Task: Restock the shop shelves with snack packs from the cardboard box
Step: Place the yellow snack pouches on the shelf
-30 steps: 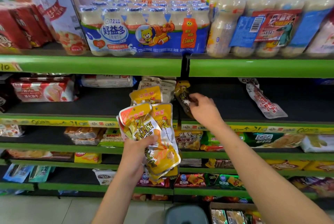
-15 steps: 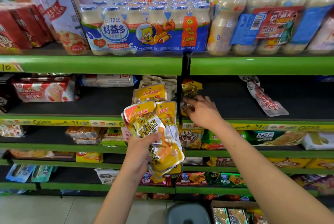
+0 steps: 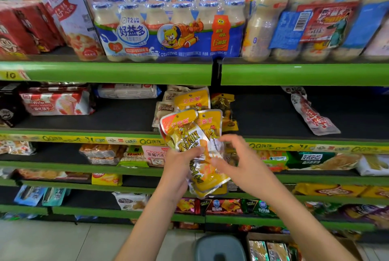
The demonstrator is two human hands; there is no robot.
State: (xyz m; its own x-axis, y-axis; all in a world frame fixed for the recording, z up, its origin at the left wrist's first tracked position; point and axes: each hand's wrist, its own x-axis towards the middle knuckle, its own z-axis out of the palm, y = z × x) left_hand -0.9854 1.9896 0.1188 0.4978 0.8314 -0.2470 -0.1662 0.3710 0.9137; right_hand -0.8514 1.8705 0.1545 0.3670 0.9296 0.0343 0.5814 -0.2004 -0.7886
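My left hand grips a fanned bunch of yellow snack packs in front of the middle shelf. My right hand is at the right edge of the bunch, fingers and thumb spread around it; blur hides whether it pinches a pack. On the shelf behind stand a yellow pack and a darker yellow pack next to the shelf divider. The cardboard box, with several packs inside, sits on the floor at the bottom right.
A long red-and-white pack lies on the right half of the middle shelf, with dark bare shelf beside it. Bottled drink multipacks fill the shelf above. A grey stool stands below my arms.
My right hand let go of the dark yellow pack on the shelf and came back down to the bunch in my left hand. The pack stays standing on the shelf.
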